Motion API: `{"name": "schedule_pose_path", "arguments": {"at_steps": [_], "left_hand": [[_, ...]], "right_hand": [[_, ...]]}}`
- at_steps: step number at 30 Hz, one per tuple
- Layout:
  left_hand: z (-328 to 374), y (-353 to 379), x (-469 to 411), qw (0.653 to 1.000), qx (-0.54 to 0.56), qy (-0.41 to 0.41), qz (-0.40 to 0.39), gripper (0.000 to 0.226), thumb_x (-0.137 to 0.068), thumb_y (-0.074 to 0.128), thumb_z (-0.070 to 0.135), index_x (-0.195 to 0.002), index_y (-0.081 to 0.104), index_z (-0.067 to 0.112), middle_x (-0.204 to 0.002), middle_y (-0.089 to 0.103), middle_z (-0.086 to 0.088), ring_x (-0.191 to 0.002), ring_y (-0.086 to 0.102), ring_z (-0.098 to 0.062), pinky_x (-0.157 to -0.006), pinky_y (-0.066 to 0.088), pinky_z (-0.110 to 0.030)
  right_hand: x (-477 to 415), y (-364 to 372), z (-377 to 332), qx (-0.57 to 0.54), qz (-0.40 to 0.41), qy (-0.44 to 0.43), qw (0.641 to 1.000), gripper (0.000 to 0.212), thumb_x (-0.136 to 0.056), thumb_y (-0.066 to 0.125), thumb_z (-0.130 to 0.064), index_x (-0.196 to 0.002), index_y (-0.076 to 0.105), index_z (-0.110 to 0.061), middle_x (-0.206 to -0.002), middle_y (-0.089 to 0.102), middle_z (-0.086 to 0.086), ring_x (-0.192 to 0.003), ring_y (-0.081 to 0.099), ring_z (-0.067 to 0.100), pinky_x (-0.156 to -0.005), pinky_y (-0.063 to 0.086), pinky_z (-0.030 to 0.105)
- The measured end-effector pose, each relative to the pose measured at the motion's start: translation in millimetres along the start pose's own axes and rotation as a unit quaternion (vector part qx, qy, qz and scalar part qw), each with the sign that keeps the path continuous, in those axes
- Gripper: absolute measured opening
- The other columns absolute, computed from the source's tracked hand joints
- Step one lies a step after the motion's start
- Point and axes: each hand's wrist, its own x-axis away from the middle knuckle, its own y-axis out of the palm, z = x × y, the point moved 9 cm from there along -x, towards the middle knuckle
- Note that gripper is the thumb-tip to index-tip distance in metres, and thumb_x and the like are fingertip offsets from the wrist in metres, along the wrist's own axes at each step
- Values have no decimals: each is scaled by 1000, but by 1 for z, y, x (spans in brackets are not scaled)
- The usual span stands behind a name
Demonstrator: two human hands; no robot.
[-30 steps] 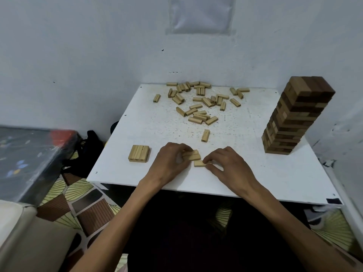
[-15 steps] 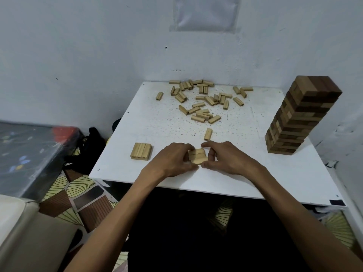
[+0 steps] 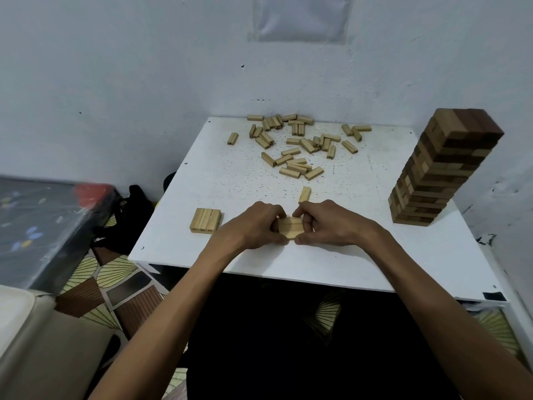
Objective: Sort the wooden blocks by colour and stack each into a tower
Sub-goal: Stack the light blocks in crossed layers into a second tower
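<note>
At the near edge of the white table (image 3: 331, 264), the left hand (image 3: 253, 225) and right hand (image 3: 331, 223) pinch a small set of pale blocks (image 3: 290, 228) from both sides. Left lies a flat row of blocks (image 3: 205, 220). Farther back sit scattered pale blocks (image 3: 300, 145); a tall tower (image 3: 438, 168) stands right.

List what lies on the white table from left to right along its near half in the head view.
Flat row of light blocks → left hand → block layer in both hands' grip → right hand → tall mixed-colour tower.
</note>
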Motion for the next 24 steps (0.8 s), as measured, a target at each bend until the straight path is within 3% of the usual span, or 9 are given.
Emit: {"name": "schedule_pose_path", "arguments": {"at_steps": [15, 24], "left_hand": [[5, 4, 2, 997, -63, 5, -36, 48, -96, 70, 32, -136, 53, 11, -113, 61, -6, -101, 57, -24, -91, 51, -44], [1, -2, 7, 999, 18, -16, 33, 63, -87, 80, 26, -142, 52, 13, -96, 69, 0, -88, 61, -17, -82, 53, -36]], "right_hand": [[-4, -3, 0, -35, 2, 31, 999, 49, -81, 86, -30, -121, 61, -19, -88, 72, -4, -81, 59, 4, -78, 48, 31], [-3, -3, 1, -36, 11, 34, 999, 48, -80, 87, -29, -120, 63, -19, -87, 72, -3, -81, 60, 7, -75, 48, 29]]}}
